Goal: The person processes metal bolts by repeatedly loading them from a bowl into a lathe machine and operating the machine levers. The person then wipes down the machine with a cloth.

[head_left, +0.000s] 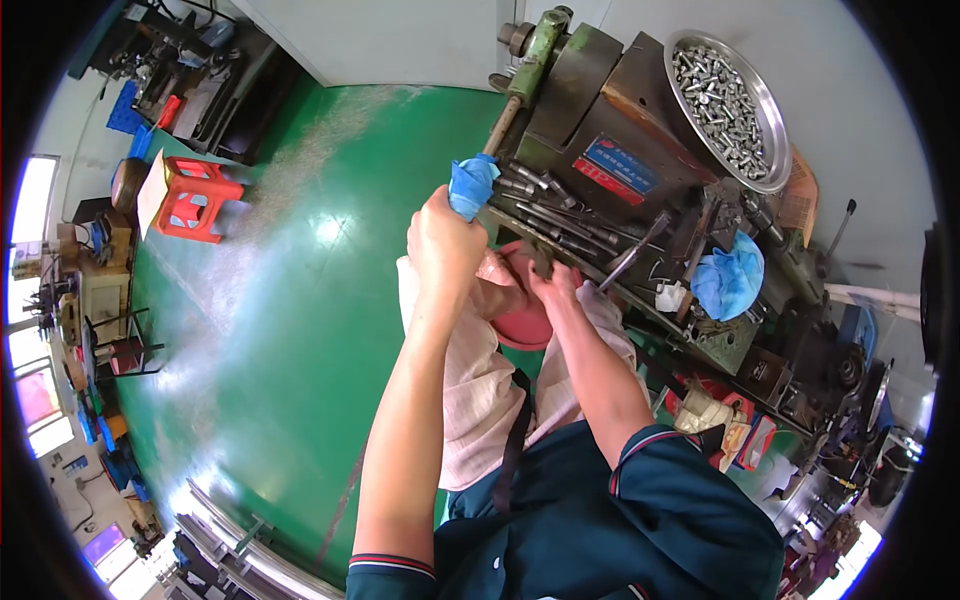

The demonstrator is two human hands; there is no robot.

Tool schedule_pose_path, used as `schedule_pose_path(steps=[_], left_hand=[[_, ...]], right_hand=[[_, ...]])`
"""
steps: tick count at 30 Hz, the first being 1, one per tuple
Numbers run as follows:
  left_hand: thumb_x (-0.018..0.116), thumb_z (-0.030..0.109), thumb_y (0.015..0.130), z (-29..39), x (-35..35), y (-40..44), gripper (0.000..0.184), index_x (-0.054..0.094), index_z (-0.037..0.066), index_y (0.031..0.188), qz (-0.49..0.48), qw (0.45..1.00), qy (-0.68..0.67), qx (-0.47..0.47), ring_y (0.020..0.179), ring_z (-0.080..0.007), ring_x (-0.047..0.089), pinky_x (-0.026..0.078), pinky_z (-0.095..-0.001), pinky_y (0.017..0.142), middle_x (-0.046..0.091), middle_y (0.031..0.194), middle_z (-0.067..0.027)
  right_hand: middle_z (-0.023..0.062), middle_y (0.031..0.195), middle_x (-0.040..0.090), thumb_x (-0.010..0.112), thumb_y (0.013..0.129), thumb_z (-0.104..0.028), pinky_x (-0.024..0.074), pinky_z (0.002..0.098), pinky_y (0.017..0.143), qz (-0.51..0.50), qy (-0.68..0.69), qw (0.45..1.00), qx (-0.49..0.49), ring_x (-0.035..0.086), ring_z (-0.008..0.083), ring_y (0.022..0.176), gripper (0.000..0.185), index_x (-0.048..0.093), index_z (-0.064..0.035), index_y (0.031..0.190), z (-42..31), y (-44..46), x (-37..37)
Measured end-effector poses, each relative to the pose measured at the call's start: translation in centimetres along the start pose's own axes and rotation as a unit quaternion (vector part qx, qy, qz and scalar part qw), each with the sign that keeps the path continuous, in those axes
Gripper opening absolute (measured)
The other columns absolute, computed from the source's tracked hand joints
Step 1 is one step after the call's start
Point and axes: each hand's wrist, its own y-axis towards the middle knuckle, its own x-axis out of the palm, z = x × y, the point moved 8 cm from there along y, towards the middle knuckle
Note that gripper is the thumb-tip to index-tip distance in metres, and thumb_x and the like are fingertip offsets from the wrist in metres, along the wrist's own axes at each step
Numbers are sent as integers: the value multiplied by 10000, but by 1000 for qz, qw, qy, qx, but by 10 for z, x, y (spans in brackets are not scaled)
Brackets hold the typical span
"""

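My left hand (445,240) is closed around the end of a lever, where a blue cloth (472,187) is wrapped. From the cloth, the lever's bare rod (503,124) runs up to a green metal hub (540,52) on a machine. Lower and to the right, my right hand (556,284) has its fingers bent at a dark, brownish piece (541,261) beside the machine's edge. I cannot make out what that piece is. Beneath my right hand sits a red bucket (524,325), between my knees and partly hidden.
A metal bowl of small bolts (775,150) rests on the machine (570,95). Several metal rods and tools (565,225) lie along its ledge, near a crumpled blue cloth (728,277). A red stool (200,200) stands on the green floor to the left.
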Motion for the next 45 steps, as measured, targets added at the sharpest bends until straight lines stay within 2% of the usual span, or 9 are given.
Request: schedule_pose_path(steps=[4,10,13,19,25,30,39,43,45], left_hand=[[524,52,629,2,0,0,101,530,16,723,-2,1000,-16,0,690,-387,540,429,-432,617,560,663,-210],[523,57,620,-1,2,2,99,533,17,711,-2,1000,-23,0,689,-385,540,426,-427,611,561,667,-208],[518,57,622,1,1,1,108,545,23,721,-11,1000,-17,-1,689,-384,543,426,-427,614,564,668,-206],[513,54,621,-1,2,2,104,544,22,715,-1,1000,8,5,694,-383,543,424,-429,618,565,670,-204],[520,54,619,0,2,2,104,544,26,715,4,1000,9,15,698,-377,547,427,-424,616,569,686,-202],[517,61,621,1,0,2,106,547,30,718,17,999,9,30,705,-371,551,433,-424,626,572,692,-197],[502,86,624,-1,-1,2,150,581,57,748,24,999,7,27,733,-364,558,434,-424,655,582,727,-193],[494,81,625,0,-2,2,152,579,54,748,25,999,10,26,729,-366,555,435,-417,649,581,722,-192],[490,78,625,0,-1,2,155,578,48,749,17,999,14,27,732,-363,553,434,-411,650,578,726,-194]], right_hand=[[64,843,595,416,822,-72,491,311,647,83,128,987,-43,582,188,737,143,540,-43,887,-33,-21,-51],[12,951,578,413,837,-136,456,337,710,67,28,993,-97,543,153,886,164,537,-111,941,-15,-16,-16],[18,947,572,369,858,-162,440,351,733,5,23,1000,-9,532,159,879,192,535,-119,945,28,12,13],[27,923,579,372,853,-143,454,341,709,109,-51,991,61,547,163,824,192,553,-97,897,40,-26,53],[73,887,539,356,843,-130,468,323,662,5,46,995,-86,525,192,791,186,504,-40,911,7,-18,6],[73,966,544,399,832,-92,459,334,702,-118,-139,983,37,530,199,863,208,477,-31,1015,0,-101,26],[110,1075,509,433,821,-102,417,391,794,-171,-183,966,61,503,242,964,263,458,-24,1071,-101,-184,-4],[89,1058,525,368,827,-130,412,365,781,29,-142,987,-64,496,226,969,263,474,-57,1056,-176,-216,-89],[76,983,557,360,825,-156,438,364,720,223,-82,964,-120,528,222,888,230,493,-86,999,-208,-222,-153]])
